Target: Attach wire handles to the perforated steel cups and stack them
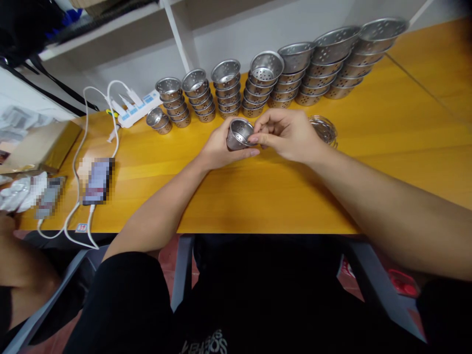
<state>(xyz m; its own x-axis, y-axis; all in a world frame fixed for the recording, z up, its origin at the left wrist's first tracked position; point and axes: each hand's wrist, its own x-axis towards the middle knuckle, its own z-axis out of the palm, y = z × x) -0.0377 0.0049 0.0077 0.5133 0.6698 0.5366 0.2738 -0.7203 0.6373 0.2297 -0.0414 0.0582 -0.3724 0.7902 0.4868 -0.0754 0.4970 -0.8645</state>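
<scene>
My left hand is wrapped round a small perforated metal cup, its open mouth tilted up toward me above the table. At the cup's right rim, my right hand is closed in a pinch, thumb and forefinger touching the edge. Whether a thin wire ring is between those fingers I cannot make out. Just behind my right hand lies a loose pile of thin metal rings, partly hidden by the hand. Nested stacks of similar perforated cups stand in a row beyond both hands.
The cups grow larger toward the right, ending in a wide stack. A short stack stands at the left end. A white power strip, cables and a phone lie left. Another person's arm is at far left.
</scene>
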